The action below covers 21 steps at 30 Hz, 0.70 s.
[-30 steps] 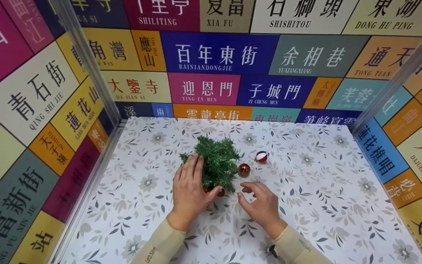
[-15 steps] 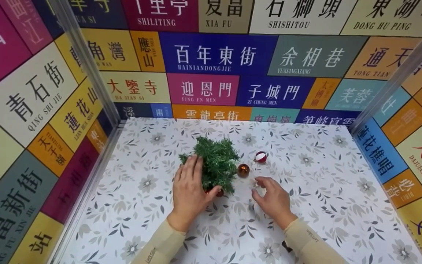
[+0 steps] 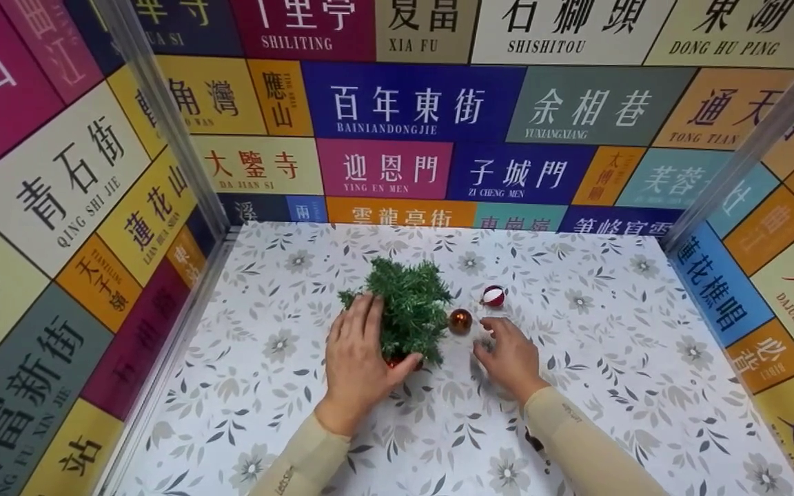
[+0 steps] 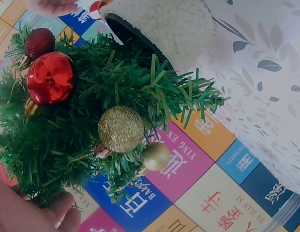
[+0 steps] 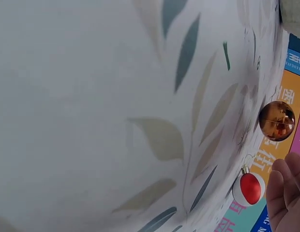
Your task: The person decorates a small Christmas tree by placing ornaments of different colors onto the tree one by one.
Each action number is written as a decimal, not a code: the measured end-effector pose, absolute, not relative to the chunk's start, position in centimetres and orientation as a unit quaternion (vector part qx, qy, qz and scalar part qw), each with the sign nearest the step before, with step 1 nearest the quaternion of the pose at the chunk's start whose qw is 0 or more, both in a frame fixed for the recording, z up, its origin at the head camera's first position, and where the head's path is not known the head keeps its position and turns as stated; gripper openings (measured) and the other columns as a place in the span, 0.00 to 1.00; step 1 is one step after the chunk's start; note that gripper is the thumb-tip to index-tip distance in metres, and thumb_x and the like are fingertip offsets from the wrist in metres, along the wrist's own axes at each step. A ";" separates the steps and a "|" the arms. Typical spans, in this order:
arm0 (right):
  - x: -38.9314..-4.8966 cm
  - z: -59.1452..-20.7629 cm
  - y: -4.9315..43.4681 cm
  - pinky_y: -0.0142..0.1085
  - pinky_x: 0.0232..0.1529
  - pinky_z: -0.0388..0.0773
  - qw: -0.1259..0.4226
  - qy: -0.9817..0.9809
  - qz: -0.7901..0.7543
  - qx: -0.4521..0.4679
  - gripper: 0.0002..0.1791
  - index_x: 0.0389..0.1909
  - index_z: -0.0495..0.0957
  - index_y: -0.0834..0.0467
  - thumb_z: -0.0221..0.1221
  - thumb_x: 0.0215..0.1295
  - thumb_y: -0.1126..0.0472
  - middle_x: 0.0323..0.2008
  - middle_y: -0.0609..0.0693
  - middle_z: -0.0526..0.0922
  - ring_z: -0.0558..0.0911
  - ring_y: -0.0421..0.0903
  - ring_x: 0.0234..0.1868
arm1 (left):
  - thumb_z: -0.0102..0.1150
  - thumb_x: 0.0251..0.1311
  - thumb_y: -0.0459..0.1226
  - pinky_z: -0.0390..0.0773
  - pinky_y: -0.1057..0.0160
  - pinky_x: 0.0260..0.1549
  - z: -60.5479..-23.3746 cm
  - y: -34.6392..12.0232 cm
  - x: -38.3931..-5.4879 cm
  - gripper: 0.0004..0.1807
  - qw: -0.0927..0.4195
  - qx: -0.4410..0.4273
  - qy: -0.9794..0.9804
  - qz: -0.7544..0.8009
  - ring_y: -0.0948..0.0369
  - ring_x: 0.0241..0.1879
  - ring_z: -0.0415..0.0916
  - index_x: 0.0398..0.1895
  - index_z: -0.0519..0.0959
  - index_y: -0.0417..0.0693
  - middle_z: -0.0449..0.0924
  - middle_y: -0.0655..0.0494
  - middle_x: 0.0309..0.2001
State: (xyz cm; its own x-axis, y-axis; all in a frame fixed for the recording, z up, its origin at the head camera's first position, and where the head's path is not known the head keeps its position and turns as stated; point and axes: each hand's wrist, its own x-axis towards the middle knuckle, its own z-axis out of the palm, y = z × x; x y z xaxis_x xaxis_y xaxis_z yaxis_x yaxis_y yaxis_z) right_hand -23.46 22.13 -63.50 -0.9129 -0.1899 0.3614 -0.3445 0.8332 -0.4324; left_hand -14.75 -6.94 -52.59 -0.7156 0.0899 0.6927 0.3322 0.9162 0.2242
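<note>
A small artificial Christmas tree (image 3: 411, 303) stands mid-table. In the left wrist view its white fleecy base (image 4: 174, 29) shows, along with a shiny red bauble (image 4: 52, 78), a dark red one (image 4: 39, 43), a glittery gold one (image 4: 121, 129) and a smaller pale gold one (image 4: 156, 156) on its branches. My left hand (image 3: 362, 351) holds the tree from the near left, fingers along its side and thumb at the front. My right hand (image 3: 509, 358), empty with fingers loosely bent, hovers just right of a shiny copper-coloured bauble (image 3: 460, 321). Behind that lies a red-and-white bauble (image 3: 493, 296).
A white floral cloth (image 3: 611, 386) covers the table. Walls printed with colourful place-name signs (image 3: 411, 103) enclose the back and both sides, with metal corner posts (image 3: 183, 124) between them. A green needle (image 5: 226, 55) lies on the cloth.
My right hand has moved from the tree's front right to the right, then slightly forward, up beside the copper-coloured bauble. The left hand and tree stay in place.
</note>
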 end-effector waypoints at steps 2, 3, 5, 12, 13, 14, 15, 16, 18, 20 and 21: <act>-23.9 -63.7 21.9 0.45 0.35 0.74 0.153 -0.946 0.250 0.141 0.24 0.52 0.72 0.48 0.62 0.53 0.50 0.45 0.43 0.74 0.76 0.43 0.41 | 0.56 0.38 0.70 0.54 0.48 0.60 -52.7 -6.8 -14.7 0.57 0.364 -0.111 -0.909 -0.171 0.49 0.63 0.58 0.67 0.59 0.42 0.59 0.44 0.65; -24.1 -63.7 21.8 0.45 0.34 0.74 0.155 -0.945 0.249 0.142 0.24 0.53 0.72 0.49 0.62 0.53 0.50 0.46 0.44 0.74 0.76 0.44 0.41 | 0.56 0.38 0.70 0.54 0.48 0.60 -52.7 -6.8 -14.7 0.57 0.365 -0.109 -0.909 -0.171 0.49 0.63 0.58 0.67 0.59 0.42 0.59 0.45 0.66; -24.5 -63.9 21.6 0.46 0.34 0.74 0.158 -0.947 0.243 0.143 0.25 0.53 0.72 0.49 0.62 0.53 0.50 0.47 0.44 0.74 0.76 0.44 0.41 | 0.57 0.38 0.70 0.55 0.48 0.60 -52.7 -6.8 -14.7 0.57 0.369 -0.106 -0.908 -0.168 0.49 0.63 0.58 0.67 0.60 0.41 0.59 0.44 0.65; -25.4 -64.1 21.1 0.48 0.32 0.73 0.160 -0.950 0.228 0.142 0.28 0.56 0.70 0.49 0.63 0.52 0.50 0.49 0.45 0.73 0.76 0.47 0.43 | 0.57 0.39 0.68 0.55 0.47 0.60 -52.8 -6.9 -14.9 0.55 0.375 -0.110 -0.905 -0.169 0.48 0.63 0.58 0.66 0.61 0.41 0.62 0.43 0.63; -25.5 -64.2 21.0 0.48 0.34 0.73 0.160 -0.950 0.228 0.142 0.28 0.56 0.70 0.49 0.63 0.52 0.50 0.50 0.46 0.72 0.75 0.48 0.44 | 0.57 0.40 0.68 0.55 0.48 0.60 -52.8 -6.9 -14.9 0.55 0.374 -0.110 -0.905 -0.169 0.48 0.63 0.58 0.66 0.62 0.42 0.62 0.43 0.63; -25.6 -64.2 21.0 0.48 0.35 0.74 0.159 -0.950 0.227 0.142 0.29 0.56 0.70 0.50 0.63 0.52 0.50 0.51 0.46 0.72 0.75 0.48 0.45 | 0.57 0.40 0.68 0.54 0.48 0.60 -52.8 -7.0 -14.9 0.55 0.371 -0.111 -0.906 -0.168 0.48 0.63 0.58 0.66 0.61 0.42 0.62 0.43 0.63; -25.7 -64.2 20.9 0.48 0.36 0.74 0.159 -0.950 0.226 0.143 0.29 0.57 0.70 0.50 0.64 0.51 0.51 0.51 0.46 0.72 0.74 0.49 0.47 | 0.57 0.40 0.68 0.54 0.48 0.60 -52.8 -7.0 -14.9 0.54 0.369 -0.111 -0.907 -0.169 0.48 0.63 0.58 0.66 0.61 0.42 0.62 0.43 0.64; -25.8 -64.3 20.8 0.48 0.36 0.74 0.160 -0.950 0.227 0.145 0.30 0.57 0.70 0.50 0.64 0.51 0.51 0.52 0.47 0.72 0.74 0.49 0.48 | 0.56 0.41 0.68 0.54 0.48 0.60 -52.8 -7.1 -14.9 0.54 0.367 -0.112 -0.908 -0.168 0.48 0.63 0.58 0.66 0.61 0.42 0.61 0.43 0.64; -26.0 -64.4 20.7 0.48 0.38 0.74 0.162 -0.949 0.226 0.146 0.30 0.57 0.70 0.50 0.64 0.50 0.52 0.53 0.46 0.71 0.73 0.49 0.50 | 0.56 0.42 0.68 0.53 0.49 0.61 -52.8 -7.1 -14.8 0.54 0.361 -0.112 -0.910 -0.167 0.48 0.64 0.57 0.67 0.61 0.42 0.61 0.43 0.64; -26.2 -64.5 20.6 0.48 0.38 0.74 0.163 -0.949 0.224 0.148 0.30 0.57 0.71 0.51 0.64 0.50 0.52 0.53 0.46 0.71 0.73 0.49 0.50 | 0.55 0.43 0.68 0.52 0.49 0.61 -52.7 -7.2 -14.8 0.53 0.355 -0.112 -0.914 -0.164 0.49 0.64 0.56 0.67 0.60 0.42 0.60 0.43 0.64; -26.4 -64.6 20.5 0.48 0.38 0.74 0.163 -0.949 0.224 0.149 0.31 0.57 0.70 0.51 0.64 0.50 0.52 0.53 0.46 0.71 0.73 0.49 0.50 | 0.55 0.43 0.68 0.52 0.50 0.61 -52.7 -7.2 -14.8 0.53 0.352 -0.112 -0.915 -0.164 0.49 0.64 0.56 0.67 0.60 0.42 0.60 0.43 0.64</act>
State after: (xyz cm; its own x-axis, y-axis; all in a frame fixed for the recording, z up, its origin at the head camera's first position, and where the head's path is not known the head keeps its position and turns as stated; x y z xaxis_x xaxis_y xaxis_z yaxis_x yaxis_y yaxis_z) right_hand -26.35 20.52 -64.56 -0.9022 -0.2104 0.3765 -0.3564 0.8554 -0.3760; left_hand -14.81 -7.25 -52.65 -0.7267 0.0901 0.6810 0.3210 0.9210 0.2207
